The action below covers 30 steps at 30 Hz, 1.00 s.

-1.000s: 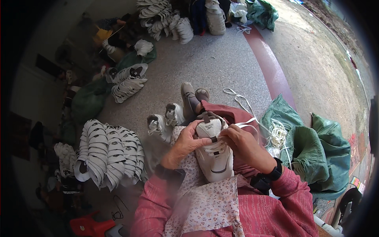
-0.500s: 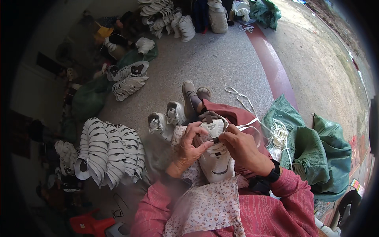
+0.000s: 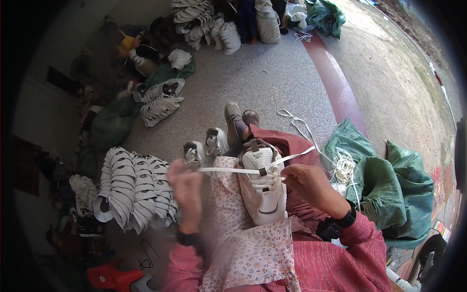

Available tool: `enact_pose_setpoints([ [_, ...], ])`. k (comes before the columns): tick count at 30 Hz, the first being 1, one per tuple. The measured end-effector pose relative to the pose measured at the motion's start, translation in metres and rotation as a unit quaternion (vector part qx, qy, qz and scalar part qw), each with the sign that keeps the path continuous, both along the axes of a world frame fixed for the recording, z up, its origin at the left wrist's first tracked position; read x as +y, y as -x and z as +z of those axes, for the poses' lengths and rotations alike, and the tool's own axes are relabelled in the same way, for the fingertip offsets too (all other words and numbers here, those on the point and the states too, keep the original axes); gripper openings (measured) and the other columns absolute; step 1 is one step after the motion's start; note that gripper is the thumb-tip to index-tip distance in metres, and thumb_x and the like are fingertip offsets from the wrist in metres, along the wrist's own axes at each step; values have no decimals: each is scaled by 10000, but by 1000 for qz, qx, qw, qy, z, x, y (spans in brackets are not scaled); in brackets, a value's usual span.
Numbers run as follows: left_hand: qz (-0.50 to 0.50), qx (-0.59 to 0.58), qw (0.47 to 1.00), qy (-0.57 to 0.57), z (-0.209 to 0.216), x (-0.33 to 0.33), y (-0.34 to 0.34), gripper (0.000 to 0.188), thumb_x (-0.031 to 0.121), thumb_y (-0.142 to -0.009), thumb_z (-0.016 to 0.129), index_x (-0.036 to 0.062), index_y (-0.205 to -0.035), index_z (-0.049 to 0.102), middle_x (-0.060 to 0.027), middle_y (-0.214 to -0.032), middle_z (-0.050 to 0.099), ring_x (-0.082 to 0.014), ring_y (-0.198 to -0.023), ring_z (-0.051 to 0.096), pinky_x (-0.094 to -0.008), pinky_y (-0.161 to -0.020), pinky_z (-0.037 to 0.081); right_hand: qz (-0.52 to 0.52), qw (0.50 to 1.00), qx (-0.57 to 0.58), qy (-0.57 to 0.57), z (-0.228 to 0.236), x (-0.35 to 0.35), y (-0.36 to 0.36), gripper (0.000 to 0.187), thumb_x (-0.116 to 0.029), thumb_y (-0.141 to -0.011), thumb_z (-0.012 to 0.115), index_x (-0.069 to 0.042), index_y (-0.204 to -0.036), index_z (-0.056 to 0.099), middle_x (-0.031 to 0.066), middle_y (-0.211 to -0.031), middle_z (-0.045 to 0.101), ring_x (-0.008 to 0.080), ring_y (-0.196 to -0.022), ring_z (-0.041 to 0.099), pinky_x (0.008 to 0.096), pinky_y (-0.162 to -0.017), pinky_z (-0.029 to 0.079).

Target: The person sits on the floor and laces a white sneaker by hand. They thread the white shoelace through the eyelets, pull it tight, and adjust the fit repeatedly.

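Hard to make out: the fingers of the left hand [image 3: 187,190], smeared by motion at 9 o'clock from the pale shoe [image 3: 266,197]. Hidden: the shoe's sole, turned down. Partly covered by the left hand: the left one of two standing shoes [image 3: 216,140], at 10 o'clock. Cut off at the bottom edge, toward 8 o'clock: a red plastic thing [image 3: 114,277].

Half a second ago, left hand at the shoe's tongue [image 3: 258,156]; now well off to 9 o'clock, with white lace [image 3: 228,170] drawn straight out from the tongue's dark loop [image 3: 263,172]. Right hand [image 3: 314,187] shifted slightly toward 3 o'clock.

Left grip: closed on the taut lace, exact finger contact too blurred to tell. Right grip: fingertips pinching a short strand of lace, just beside the shoe at 3 o'clock.

Shoe on the lap, against flowered apron [image 3: 258,248] and dark red trousers [image 3: 287,134]. Points toe to 6 o'clock, opening to 12; long axis leaning slightly, from just before 12 to just before 6.
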State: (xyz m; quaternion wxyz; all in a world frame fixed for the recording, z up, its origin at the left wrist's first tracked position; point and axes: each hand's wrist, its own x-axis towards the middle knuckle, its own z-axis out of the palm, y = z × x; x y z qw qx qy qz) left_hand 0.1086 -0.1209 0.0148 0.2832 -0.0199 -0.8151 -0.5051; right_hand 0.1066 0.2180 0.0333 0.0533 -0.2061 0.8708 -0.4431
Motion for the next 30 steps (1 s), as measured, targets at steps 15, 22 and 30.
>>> enact_pose_setpoints([
  [15, 116, -165, 978, -49, -26, -110, -48, 246, 76, -904, 678, 29, -1142, 640, -83, -1223, 582, -197, -1121, 553, -362, -981, 448, -59, 997, 36, 27, -26, -1, 4, 126, -73, -911, 645, -29, -1027, 668, 151, -968, 698, 353, -851, 688, 398, -730, 546],
  [22, -156, -95, 974, 136, 22, 20, -10, 317, 92, -824, 764, 45, -1120, 662, -103, -1178, 617, -244, -1107, 590, -348, -962, 461, 47, 980, 175, -84, -13, -22, 15, 219, -85, -871, 658, -46, -1086, 646, 100, -923, 627, 299, -776, 668, 390, -670, 535],
  [30, -232, -95, 949, 189, 16, 73, 7, 218, 88, -801, 784, 51, -985, 674, -84, -1096, 580, -273, -1059, 565, -374, -882, 479, 118, 951, 240, -158, -12, -30, 27, 292, -40, -822, 631, -44, -1111, 592, 102, -1030, 547, 264, -862, 639, 374, -716, 526],
])
